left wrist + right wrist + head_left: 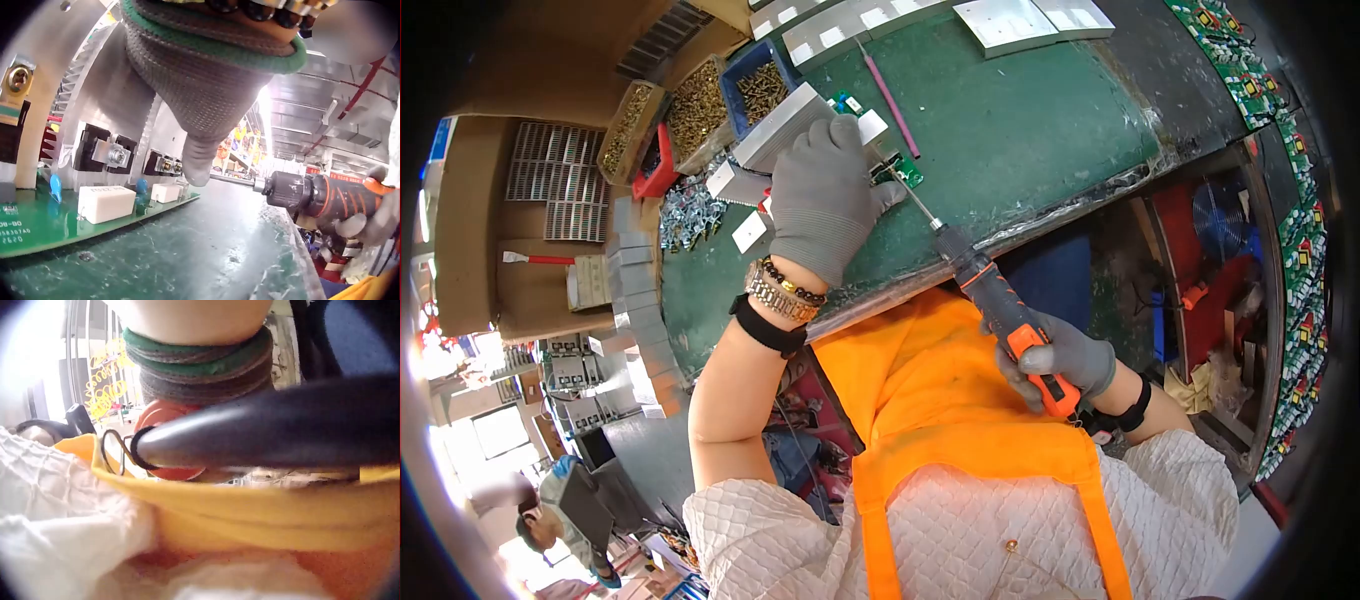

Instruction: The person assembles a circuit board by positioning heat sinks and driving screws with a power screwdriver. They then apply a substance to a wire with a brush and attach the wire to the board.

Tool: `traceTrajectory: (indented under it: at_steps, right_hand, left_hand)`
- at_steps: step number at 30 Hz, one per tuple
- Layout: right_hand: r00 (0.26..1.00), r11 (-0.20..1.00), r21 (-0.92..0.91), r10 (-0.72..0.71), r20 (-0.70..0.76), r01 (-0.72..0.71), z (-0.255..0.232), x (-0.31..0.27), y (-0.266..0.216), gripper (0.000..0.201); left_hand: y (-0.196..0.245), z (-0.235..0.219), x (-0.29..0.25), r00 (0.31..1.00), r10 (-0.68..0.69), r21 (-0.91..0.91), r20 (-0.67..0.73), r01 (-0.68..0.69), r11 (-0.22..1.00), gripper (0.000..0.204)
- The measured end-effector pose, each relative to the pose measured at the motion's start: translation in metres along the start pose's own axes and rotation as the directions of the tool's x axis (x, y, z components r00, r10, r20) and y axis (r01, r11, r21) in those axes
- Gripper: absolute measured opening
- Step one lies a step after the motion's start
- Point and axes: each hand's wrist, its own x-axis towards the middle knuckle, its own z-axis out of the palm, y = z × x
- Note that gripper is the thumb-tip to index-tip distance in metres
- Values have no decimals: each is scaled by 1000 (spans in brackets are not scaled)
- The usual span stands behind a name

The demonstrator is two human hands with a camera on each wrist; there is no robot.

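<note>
My gloved left hand (825, 190) grips a finned aluminium heat sink (772, 135) on the green bench, thumb pointing toward the screwdriver bit. Along the heat sink's foot runs a green circuit board (910, 173). In the left wrist view, the board (44, 231) carries white blocks (107, 204) and blue discs, with black parts screwed to the metal behind. My gloved right hand (1080, 358) holds an orange-and-black electric screwdriver (988, 288) by its rear. Its bit (915, 203) reaches to the assembly beside the left thumb (199, 169); the tip is hidden there.
Bins of brass-coloured screws, one a blue bin (735, 112), stand at the back left. Near them lies a heap of small metal parts (688, 218). A purple rod (892, 105) lies beyond the board. Silver metal pieces (1010, 25) line the back; circuit boards (1300, 250) line the right.
</note>
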Motion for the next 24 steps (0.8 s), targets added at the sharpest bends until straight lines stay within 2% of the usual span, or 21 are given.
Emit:
traceTrajectory:
  at_steps: [3,5,6,8,9,11,12,14,15,17,18,19,20,21,22,23,24]
  right_hand:
    - [998,994,107,5,66,-12,-2,4,9,58]
    - [987,949,315,-35,159,-17,-3,6,16,65]
    - [986,950,313,-37,161,-16,-1,6,16,65]
    - [994,956,293,-18,105,-13,3,4,17,69]
    - [994,960,282,-26,104,-4,4,1,16,69]
    - [995,979,202,-47,82,30,9,-6,16,77]
    - [994,982,181,-63,87,46,10,-12,17,77]
    - [985,999,22,-31,170,27,7,-31,18,77]
    - [980,997,-45,-55,189,64,5,-40,15,87]
    - [975,966,-132,-219,45,223,6,-57,12,82]
    - [957,940,-233,-277,-89,250,10,-63,3,77]
    - [916,908,-331,-338,-217,256,12,-67,-6,72]
    - [897,879,-415,-360,-257,234,8,-69,-18,66]
    - [881,828,-548,-342,-327,118,17,-71,-38,68]
    - [814,584,-801,-524,-252,128,5,-64,-44,69]
    - [737,272,-957,-666,-111,101,-9,-56,-51,71]
    - [753,221,-975,-644,-136,12,-7,-52,-68,72]
  left_hand:
    - [2,-2,1,999,-16,13,42,16,1000,71]
    - [1,-2,1,998,-30,16,49,30,999,72]
    - [1,-3,1,999,-31,18,45,30,999,72]
    - [2,-6,3,993,-52,12,108,51,999,62]
    - [0,-4,3,994,-52,13,93,51,999,62]
    - [-12,4,4,997,-1,-44,82,5,999,46]
    - [-16,0,5,998,-2,-38,55,4,999,46]
    - [-25,-10,6,996,25,-204,83,-7,979,36]
    - [-28,-20,4,998,20,-201,52,-9,980,36]
    - [-33,-47,-4,972,27,-468,-232,-135,873,30]
    - [-33,-65,-12,975,-74,-561,-208,-57,826,24]
    - [-40,-71,-19,974,-74,-562,-216,-62,825,24]
    - [-49,-76,-27,939,-293,-802,-180,32,596,22]
    - [-55,-79,-34,873,-481,-954,-77,76,290,20]
    - [-59,-79,-42,867,-490,-954,-88,68,292,20]
    - [-65,-74,-50,822,-569,-1000,2,10,12,22]
    - [-73,-64,-59,783,-612,-962,111,-70,-264,25]
